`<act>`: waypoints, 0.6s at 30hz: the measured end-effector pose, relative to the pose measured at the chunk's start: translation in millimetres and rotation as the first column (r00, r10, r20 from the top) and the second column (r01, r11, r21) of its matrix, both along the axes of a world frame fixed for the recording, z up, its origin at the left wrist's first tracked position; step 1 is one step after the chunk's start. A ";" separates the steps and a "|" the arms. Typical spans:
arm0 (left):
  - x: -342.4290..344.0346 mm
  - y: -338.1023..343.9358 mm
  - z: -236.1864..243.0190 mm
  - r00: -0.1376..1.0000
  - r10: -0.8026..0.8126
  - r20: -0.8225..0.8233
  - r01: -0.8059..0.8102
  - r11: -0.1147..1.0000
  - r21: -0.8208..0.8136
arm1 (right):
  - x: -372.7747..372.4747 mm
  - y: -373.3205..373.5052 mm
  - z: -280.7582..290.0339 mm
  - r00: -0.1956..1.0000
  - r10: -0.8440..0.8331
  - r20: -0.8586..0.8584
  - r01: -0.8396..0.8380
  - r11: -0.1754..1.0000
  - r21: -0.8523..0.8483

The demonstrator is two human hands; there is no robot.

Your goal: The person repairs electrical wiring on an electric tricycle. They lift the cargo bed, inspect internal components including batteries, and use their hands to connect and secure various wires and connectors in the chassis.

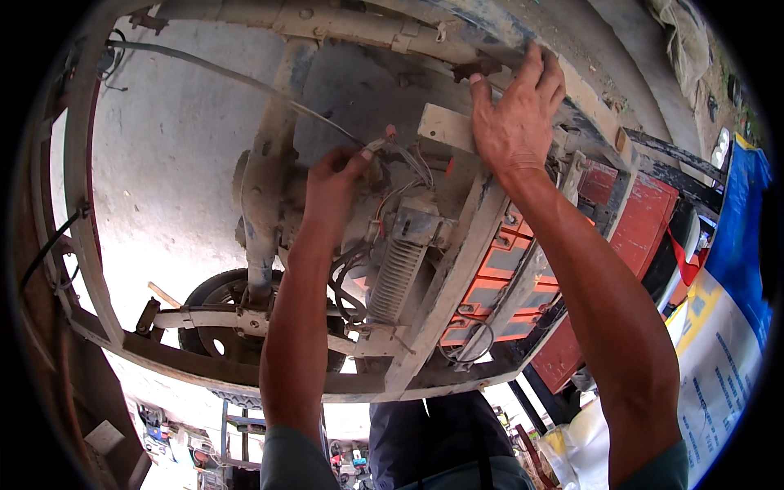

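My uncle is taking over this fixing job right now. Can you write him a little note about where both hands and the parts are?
Left hand: fingertips pinching the bundle of thin wires beside the ribbed grey box.
Right hand: open, pressed flat on the dusty metal frame of the tipped-up vehicle.
Red battery cases sit inside the frame, the wheel lower left.
Done: cannot tell.
Left: the wires hang loose and tangled.

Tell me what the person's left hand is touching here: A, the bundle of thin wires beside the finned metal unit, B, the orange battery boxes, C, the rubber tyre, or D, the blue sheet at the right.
A: the left hand has its fingertips on the thin wires just above the finned metal unit, while the right hand rests higher up on the frame rail.
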State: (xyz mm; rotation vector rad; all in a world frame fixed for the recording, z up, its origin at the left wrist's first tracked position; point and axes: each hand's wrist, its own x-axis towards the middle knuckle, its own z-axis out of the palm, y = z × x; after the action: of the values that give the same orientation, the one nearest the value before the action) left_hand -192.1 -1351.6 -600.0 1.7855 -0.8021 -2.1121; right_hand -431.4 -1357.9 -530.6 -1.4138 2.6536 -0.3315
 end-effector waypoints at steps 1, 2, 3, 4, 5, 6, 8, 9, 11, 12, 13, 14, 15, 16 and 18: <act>0.2 -5.0 7.1 0.998 -0.042 0.045 0.042 0.999 -0.006 | -0.1 -0.4 0.2 1.000 -0.002 0.005 0.002 1.000 0.003; -0.6 -7.5 11.9 0.993 -0.084 0.087 0.085 0.996 -0.009 | -0.6 0.2 -0.2 1.000 0.004 0.002 -0.004 1.000 0.000; 0.3 -4.7 9.3 0.991 -0.076 0.112 0.087 0.992 -0.089 | -0.9 1.0 -0.8 1.000 0.009 -0.001 -0.009 1.000 -0.002; 2.4 0.3 4.2 0.988 -0.067 0.136 0.089 0.982 -0.168 | -1.2 1.6 -1.4 1.000 0.014 -0.003 -0.014 1.000 -0.004; 5.1 4.4 0.9 0.985 -0.055 0.161 0.094 0.965 -0.246 | -1.1 1.4 -1.3 1.000 0.012 -0.002 -0.012 1.000 -0.004; 8.9 7.6 -0.9 0.989 -0.050 0.136 0.084 0.963 -0.255 | -0.9 0.9 -1.0 1.000 0.010 0.000 -0.010 1.000 -0.003; 17.1 14.5 -5.0 0.996 -0.041 0.082 0.062 0.961 -0.271 | -1.7 1.4 -0.6 1.000 0.007 -0.001 -0.007 1.000 -0.001; 23.3 19.0 -10.5 0.999 -0.022 0.036 0.030 0.973 -0.230 | -0.8 0.7 0.0 1.000 0.008 0.002 -0.008 1.000 -0.003; 29.7 26.2 -16.7 0.998 0.026 -0.061 -0.035 0.987 -0.159 | 0.1 0.2 0.2 1.000 0.008 0.004 -0.008 1.000 -0.005; 29.5 27.4 -15.4 0.992 0.054 -0.111 -0.068 0.989 -0.128 | -0.1 0.4 -0.1 1.000 0.008 0.003 -0.008 1.000 -0.004; 27.7 29.4 -13.6 0.982 0.087 -0.166 -0.107 0.988 -0.115 | -0.3 0.6 -0.6 1.000 0.008 0.002 -0.008 1.000 -0.003; 23.6 28.5 -8.3 0.968 0.121 -0.221 -0.146 0.984 -0.099 | -1.1 1.4 -1.4 1.000 0.010 0.001 -0.010 1.000 -0.007; 20.2 25.0 -3.3 0.972 0.143 -0.186 -0.154 0.987 -0.049 | -1.9 2.2 -2.4 1.000 0.012 -0.001 -0.012 1.000 -0.010; 16.3 19.7 2.1 0.975 0.163 -0.151 -0.164 0.986 0.001 | -2.9 2.9 -3.2 1.000 0.014 -0.003 -0.015 1.000 -0.013; 15.9 14.8 5.3 0.970 0.185 -0.158 -0.179 0.983 0.050 | -1.8 2.1 -2.9 1.000 0.020 -0.008 -0.020 1.000 -0.020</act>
State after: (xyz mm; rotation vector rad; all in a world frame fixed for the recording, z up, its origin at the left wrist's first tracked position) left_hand -176.1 -1336.8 -594.6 1.6108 -0.5403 -2.1282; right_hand -433.2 -1355.8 -533.5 -1.4501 2.6477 -0.3524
